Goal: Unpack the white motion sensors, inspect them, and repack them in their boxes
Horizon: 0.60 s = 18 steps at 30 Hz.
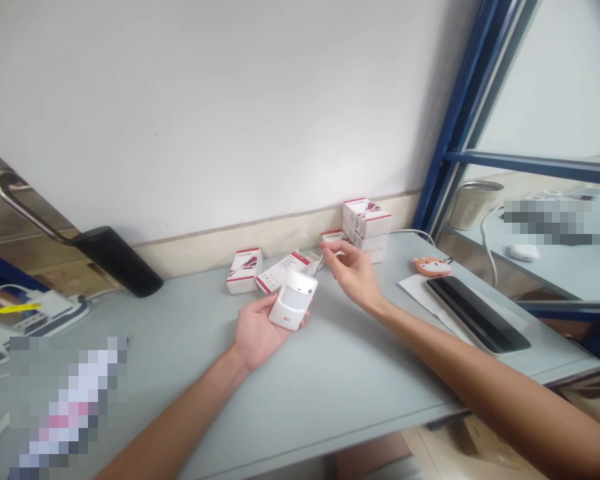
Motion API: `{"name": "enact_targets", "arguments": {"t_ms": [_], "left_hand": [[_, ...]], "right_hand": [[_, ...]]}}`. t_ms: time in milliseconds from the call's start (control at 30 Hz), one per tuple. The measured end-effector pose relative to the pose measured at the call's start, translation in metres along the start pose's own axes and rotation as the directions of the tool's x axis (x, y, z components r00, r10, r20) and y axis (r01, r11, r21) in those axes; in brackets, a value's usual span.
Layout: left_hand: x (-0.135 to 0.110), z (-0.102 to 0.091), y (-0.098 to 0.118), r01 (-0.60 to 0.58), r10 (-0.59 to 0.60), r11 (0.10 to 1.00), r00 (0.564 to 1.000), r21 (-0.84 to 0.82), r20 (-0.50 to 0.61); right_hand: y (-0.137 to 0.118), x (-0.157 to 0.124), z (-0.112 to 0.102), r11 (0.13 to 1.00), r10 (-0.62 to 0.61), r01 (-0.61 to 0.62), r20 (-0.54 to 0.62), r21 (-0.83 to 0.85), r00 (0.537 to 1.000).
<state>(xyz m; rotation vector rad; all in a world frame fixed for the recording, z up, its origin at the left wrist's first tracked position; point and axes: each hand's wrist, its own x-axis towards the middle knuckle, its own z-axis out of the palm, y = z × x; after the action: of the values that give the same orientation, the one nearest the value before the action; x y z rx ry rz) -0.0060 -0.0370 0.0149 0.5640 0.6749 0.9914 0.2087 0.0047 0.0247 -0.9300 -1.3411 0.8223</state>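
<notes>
A white motion sensor with a curved lens window and a small red mark rests in my left hand, palm up, fingers curled round its sides. From its top edge a thin metal rod, which looks like an antenna, slants up to the right. My right hand pinches the rod's upper end between thumb and fingertips. Just behind the sensor lie a small white and red box and a tilted one, partly covered by the sensor.
Farther right stand stacked boxes against the wall. A dark phone lies on white paper, near an orange case. On the left are a black cylinder with a metal arm and a power strip. A blue-framed mirror stands right.
</notes>
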Motion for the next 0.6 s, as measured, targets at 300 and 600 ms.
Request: {"name": "enact_targets", "arguments": {"t_ms": [300,600], "left_hand": [[0.005,-0.01,0.003,-0.068,0.064,0.997,0.996,-0.048,-0.068],[0.006,-0.002,0.002,-0.053,0.053,0.998,0.999,-0.037,0.005]], "right_hand": [[0.008,-0.011,0.009,0.976,-0.058,0.112,0.275,-0.185,0.96],[-0.057,-0.035,0.001,0.741,-0.234,0.377,0.313,-0.555,0.921]]}}
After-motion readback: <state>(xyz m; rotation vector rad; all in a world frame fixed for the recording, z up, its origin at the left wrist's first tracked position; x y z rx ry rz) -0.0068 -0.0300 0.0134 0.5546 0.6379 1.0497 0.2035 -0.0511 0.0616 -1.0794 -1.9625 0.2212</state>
